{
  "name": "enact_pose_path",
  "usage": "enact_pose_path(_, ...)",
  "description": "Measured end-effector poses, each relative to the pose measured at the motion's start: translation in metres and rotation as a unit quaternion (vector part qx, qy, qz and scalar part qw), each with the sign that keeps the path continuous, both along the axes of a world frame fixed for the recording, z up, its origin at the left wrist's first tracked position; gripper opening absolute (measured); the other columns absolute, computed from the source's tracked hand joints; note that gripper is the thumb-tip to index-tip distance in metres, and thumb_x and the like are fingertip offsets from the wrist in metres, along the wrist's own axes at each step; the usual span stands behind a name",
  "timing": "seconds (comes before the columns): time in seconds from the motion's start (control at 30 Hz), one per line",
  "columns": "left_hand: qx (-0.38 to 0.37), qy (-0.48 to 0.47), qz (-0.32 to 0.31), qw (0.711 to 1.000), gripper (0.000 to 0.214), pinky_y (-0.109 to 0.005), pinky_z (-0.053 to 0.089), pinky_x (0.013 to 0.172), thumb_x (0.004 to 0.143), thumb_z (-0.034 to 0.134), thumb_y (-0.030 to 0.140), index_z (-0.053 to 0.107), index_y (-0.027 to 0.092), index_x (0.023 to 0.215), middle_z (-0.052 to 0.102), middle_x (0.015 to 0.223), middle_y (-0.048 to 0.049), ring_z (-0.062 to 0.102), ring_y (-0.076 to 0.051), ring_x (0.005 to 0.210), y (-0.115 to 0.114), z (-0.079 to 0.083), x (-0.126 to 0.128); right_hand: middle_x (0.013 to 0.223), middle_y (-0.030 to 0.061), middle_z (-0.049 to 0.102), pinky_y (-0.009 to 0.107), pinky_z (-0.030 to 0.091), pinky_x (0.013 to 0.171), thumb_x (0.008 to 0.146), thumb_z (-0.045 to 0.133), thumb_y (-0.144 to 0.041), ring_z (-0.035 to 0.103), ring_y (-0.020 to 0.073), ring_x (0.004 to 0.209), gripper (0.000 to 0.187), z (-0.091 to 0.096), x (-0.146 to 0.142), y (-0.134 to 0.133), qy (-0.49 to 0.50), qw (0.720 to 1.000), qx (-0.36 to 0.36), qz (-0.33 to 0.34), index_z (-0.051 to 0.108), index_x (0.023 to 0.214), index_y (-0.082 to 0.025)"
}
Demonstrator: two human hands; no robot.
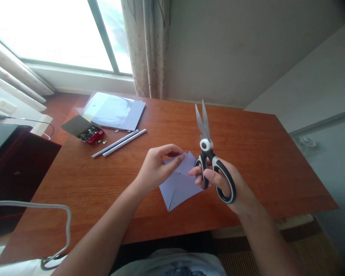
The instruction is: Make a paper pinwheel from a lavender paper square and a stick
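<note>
Watching remotely here: the paper [181,188]'s near-right of the red box [95,137], one corner apparently slit, other corners hard to judge. My left hand [158,165] pinches it, right hand [217,179] grips scissors [206,145], blades spread. White sticks [125,143] beside the box look unused.

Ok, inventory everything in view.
Table: 1, brown, centre
Folded paper: 1, lilac, table front
Scissors: 1, black-white, held over table
Box: 1, red, table left
Metal pieces: several, silver, in and beside box
Rods: 2, pale, right of box
Sheets: uncounted, pale, beyond rods
Window: 1, bright, upper left
Curtains: 2, cream, flanking window
Sockets: 2, white, left
Cabinet: 1, dark, left
Thick cable: 1, whitish, lower left
Shirt: 1, pale, bottom
Left grip: 1, bare, on paper
Right grip: 1, bare, holding scissors
</note>
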State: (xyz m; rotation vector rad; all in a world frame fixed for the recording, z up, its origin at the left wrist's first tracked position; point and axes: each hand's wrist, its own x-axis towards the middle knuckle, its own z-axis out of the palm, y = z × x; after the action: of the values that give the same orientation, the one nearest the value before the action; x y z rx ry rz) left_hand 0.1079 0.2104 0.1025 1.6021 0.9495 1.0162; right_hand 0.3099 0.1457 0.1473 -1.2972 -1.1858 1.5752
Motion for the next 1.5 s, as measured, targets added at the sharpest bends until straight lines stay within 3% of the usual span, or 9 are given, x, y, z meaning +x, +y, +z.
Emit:
enact_pose_path(0.13, 0.010, -0.011, -0.034, 0.999, 0.012, -0.022, 0.050, 0.070, 0.089, 0.069, 0.024, 0.071, 0.014, 0.082, 0.071, 0.078, -0.0028, 0.063, -0.013, 0.074, -0.002, 0.007, -0.003, 0.085, 0.0063, 0.073, 0.028, 0.051, 0.065, 0.086, 0.073, -0.049, 0.063, 0.0159, 0.072, 0.033, -0.015, 0.002, 0.011, -0.010, 0.997, -0.013, -0.075, 0.072, 0.094, -0.017)
enact_pose_path(0.33, -0.007, -0.032, -0.126, 0.992, 0.015, -0.024, 0.053, 0.081, 0.093, 0.065, 0.023, 0.076, 0.015, 0.099, 0.078, 0.100, -0.0075, 0.071, -0.017, 0.091, -0.003, 0.014, -0.004, 0.077, 0.0040, 0.070, 0.029, 0.051, 0.064, 0.083, 0.075, -0.050, 0.064, 0.0169, 0.069, 0.034, -0.019, -0.003, 0.018, -0.026, 0.996, 0.006, -0.086, 0.070, 0.091, -0.017)
enact_pose_path(0.57, -0.011, -0.012, -0.032, 0.999, 0.014, -0.026, 0.055, 0.081, 0.093, 0.065, 0.028, 0.072, 0.015, 0.093, 0.079, 0.100, -0.0088, 0.073, -0.020, 0.092, -0.004, 0.001, -0.001, 0.078, 0.0024, 0.063, 0.027, 0.046, 0.062, 0.089, 0.069, -0.050, 0.057, 0.0157, 0.069, 0.029, -0.002, 0.019, 0.001, 0.005, 0.999, 0.012, -0.037, 0.065, 0.090, -0.021)
enact_pose_path(0.87, 0.111, 0.066, 0.030, 0.991, 0.015, -0.022, 0.055, 0.075, 0.093, 0.063, 0.022, 0.077, 0.019, 0.096, 0.081, 0.095, -0.0048, 0.075, -0.016, 0.081, -0.006, 0.010, -0.001, 0.066, 0.0018, 0.053, 0.026, 0.042, 0.047, 0.087, 0.054, -0.071, 0.047, 0.0139, 0.051, 0.052, 0.011, 0.053, -0.059, 0.179, 0.964, -0.189, 0.061, 0.062, 0.097, -0.020)
enact_pose_path(1.0, 0.113, 0.063, 0.036, 0.991, 0.014, -0.022, 0.055, 0.074, 0.092, 0.064, 0.022, 0.077, 0.018, 0.095, 0.081, 0.095, -0.0054, 0.075, -0.017, 0.081, -0.007, 0.011, -0.001, 0.072, 0.0048, 0.061, 0.029, 0.047, 0.052, 0.080, 0.062, -0.074, 0.057, 0.0177, 0.058, 0.055, 0.010, 0.053, -0.065, 0.089, 0.981, -0.142, 0.096, 0.060, 0.096, -0.021)
enact_pose_path(1.1, 0.096, 0.059, 0.040, 0.993, 0.011, -0.021, 0.054, 0.071, 0.090, 0.066, 0.022, 0.076, 0.018, 0.093, 0.081, 0.089, -0.0041, 0.073, -0.015, 0.074, -0.007, 0.010, -0.001, 0.074, 0.0038, 0.065, 0.030, 0.050, 0.057, 0.079, 0.070, -0.067, 0.059, 0.0183, 0.063, 0.047, 0.011, 0.047, -0.060, -0.112, 0.988, -0.049, 0.099, 0.060, 0.091, -0.023)
enact_pose_path(1.2, 0.077, 0.033, 0.030, 0.996, 0.009, -0.020, 0.052, 0.068, 0.088, 0.067, 0.019, 0.075, 0.016, 0.090, 0.079, 0.083, -0.0033, 0.070, -0.014, 0.070, -0.006, 0.010, -0.002, 0.083, 0.0033, 0.070, 0.033, 0.053, 0.068, 0.074, 0.083, -0.047, 0.065, 0.0221, 0.074, 0.036, 0.018, 0.051, -0.051, -0.384, 0.920, 0.073, 0.028, 0.064, 0.096, -0.025)
enact_pose_path(1.37, 0.047, -0.002, -0.010, 0.999, 0.008, -0.021, 0.051, 0.064, 0.086, 0.070, 0.020, 0.075, 0.015, 0.084, 0.075, 0.076, -0.0030, 0.066, -0.013, 0.066, -0.004, 0.016, -0.005, 0.090, 0.0057, 0.076, 0.038, 0.055, 0.070, 0.075, 0.083, -0.041, 0.072, 0.0273, 0.077, 0.039, 0.033, 0.080, -0.030, -0.539, 0.803, 0.249, 0.051, 0.063, 0.106, -0.027)
enact_pose_path(1.5, 0.003, -0.020, -0.057, 0.998, 0.011, -0.022, 0.050, 0.063, 0.086, 0.073, 0.024, 0.076, 0.015, 0.082, 0.074, 0.073, -0.0030, 0.064, -0.013, 0.066, -0.005, 0.021, -0.006, 0.090, 0.0062, 0.076, 0.038, 0.056, 0.070, 0.076, 0.082, -0.043, 0.073, 0.0271, 0.077, 0.039, 0.040, 0.084, -0.014, -0.542, 0.788, 0.285, 0.068, 0.063, 0.105, -0.026)
